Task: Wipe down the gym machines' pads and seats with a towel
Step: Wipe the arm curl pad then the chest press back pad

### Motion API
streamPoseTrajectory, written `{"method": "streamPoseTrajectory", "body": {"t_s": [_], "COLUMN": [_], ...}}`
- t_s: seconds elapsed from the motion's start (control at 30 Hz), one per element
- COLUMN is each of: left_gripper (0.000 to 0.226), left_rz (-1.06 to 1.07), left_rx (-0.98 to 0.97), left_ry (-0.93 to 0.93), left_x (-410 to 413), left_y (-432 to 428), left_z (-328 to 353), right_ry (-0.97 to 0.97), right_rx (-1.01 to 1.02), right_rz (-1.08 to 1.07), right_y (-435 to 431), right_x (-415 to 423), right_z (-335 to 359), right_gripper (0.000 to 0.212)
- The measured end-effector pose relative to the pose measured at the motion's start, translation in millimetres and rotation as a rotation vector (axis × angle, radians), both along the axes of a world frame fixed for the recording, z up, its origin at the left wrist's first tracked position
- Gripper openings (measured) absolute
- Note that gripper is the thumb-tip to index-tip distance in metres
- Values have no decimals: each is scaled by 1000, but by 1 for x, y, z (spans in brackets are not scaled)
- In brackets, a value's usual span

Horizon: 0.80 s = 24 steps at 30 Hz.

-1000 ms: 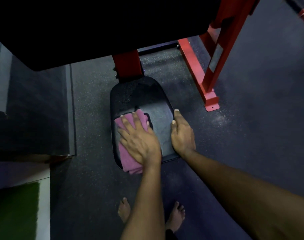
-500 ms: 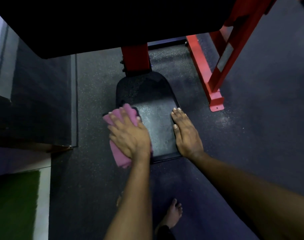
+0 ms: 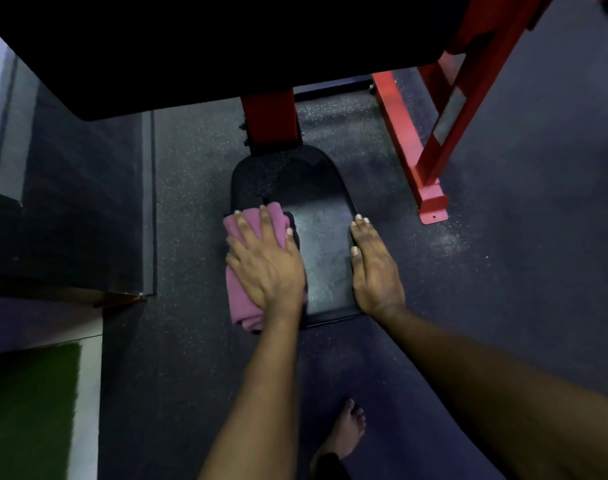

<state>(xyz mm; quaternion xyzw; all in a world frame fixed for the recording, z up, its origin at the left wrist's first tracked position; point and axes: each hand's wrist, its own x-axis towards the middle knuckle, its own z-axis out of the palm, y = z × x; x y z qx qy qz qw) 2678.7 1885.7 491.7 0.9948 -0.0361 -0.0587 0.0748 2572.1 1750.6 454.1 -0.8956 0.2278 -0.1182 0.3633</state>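
Observation:
A black padded seat of a red-framed gym machine lies below me. A folded pink towel covers the seat's left edge. My left hand lies flat on the towel with fingers spread and presses it onto the pad. My right hand rests along the seat's right edge, fingers straight and pointing away from me. The middle of the seat shows bare between the two hands.
A large black pad overhangs the top of the view. Red frame posts stand on the dark rubber floor at the right, and a red post behind the seat. A dark step and green turf lie left. A bare foot below.
My left hand has slid the towel from the seat's near left part out to its left edge. My right hand has stayed on the right edge.

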Motion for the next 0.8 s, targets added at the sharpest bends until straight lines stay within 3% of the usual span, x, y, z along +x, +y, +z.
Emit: {"method": "streamPoseTrajectory", "body": {"t_s": [0.17, 0.3, 0.4, 0.63, 0.8], "left_gripper": [72, 61, 60, 67, 57], "left_rz": [-245, -381, -462, -573, -563], "left_rx": [-16, 21, 64, -28, 30], "left_ry": [-15, -8, 32, -39, 6], "left_x": [-103, -73, -51, -123, -67], "left_y": [4, -6, -26, -1, -31], "left_z": [3, 2, 7, -6, 1], "right_ry": [33, -5, -2, 47, 48], "right_rx": [371, 699, 887, 1076, 1142], "right_rz": [-343, -545, -635, -698, -666], "right_y": [6, 0, -9, -12, -12], "right_x": [1, 5, 9, 10, 1], "right_z": [7, -7, -24, -13, -2], "right_gripper": [51, 58, 51, 36, 36]}}
